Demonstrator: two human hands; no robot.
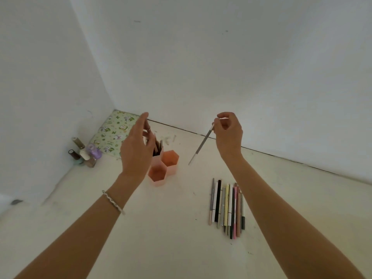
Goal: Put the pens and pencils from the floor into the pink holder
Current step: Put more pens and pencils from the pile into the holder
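Observation:
The pink holder (170, 161) stands on the floor with three hexagonal cells. Its far-left cell holds several dark pens (158, 147); the two nearer cells look empty. My left hand (136, 150) hovers over that far-left cell, fingers straight and relaxed, partly hiding it. My right hand (228, 134) is raised to the right of the holder and pinches the top of a grey pencil (201, 147), which hangs tilted with its tip down toward the holder. A row of several pens and pencils (227, 206) lies on the floor under my right forearm.
Several small nail-polish bottles (84, 154) stand by the left wall. A green patterned mat (112, 133) lies in the corner behind the holder. White walls close the space at left and back. The pale floor spreads toward me.

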